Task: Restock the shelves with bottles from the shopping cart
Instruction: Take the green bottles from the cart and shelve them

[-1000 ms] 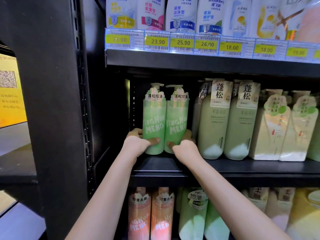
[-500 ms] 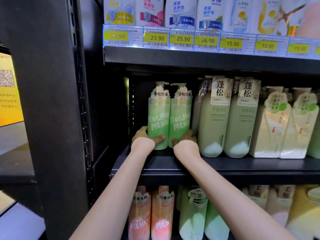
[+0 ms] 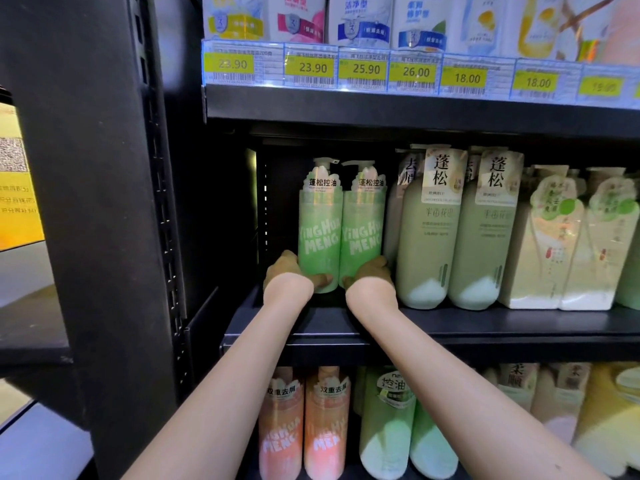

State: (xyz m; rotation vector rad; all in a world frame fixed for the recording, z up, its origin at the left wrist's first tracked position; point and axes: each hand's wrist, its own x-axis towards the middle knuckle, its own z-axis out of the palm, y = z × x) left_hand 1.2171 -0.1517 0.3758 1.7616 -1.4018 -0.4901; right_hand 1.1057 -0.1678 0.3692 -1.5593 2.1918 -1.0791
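Over the last second the two green pump bottles, the left bottle (image 3: 320, 233) and the right bottle (image 3: 362, 233), have slid rightward and deeper along the middle shelf (image 3: 485, 327), and they now stand upright, touching, just beside the pale green shampoo bottle (image 3: 427, 233). The left hand (image 3: 287, 278) curls round the base of the left one and the right hand (image 3: 370, 277) round the right one. I judge this pair nearly placed, with release next
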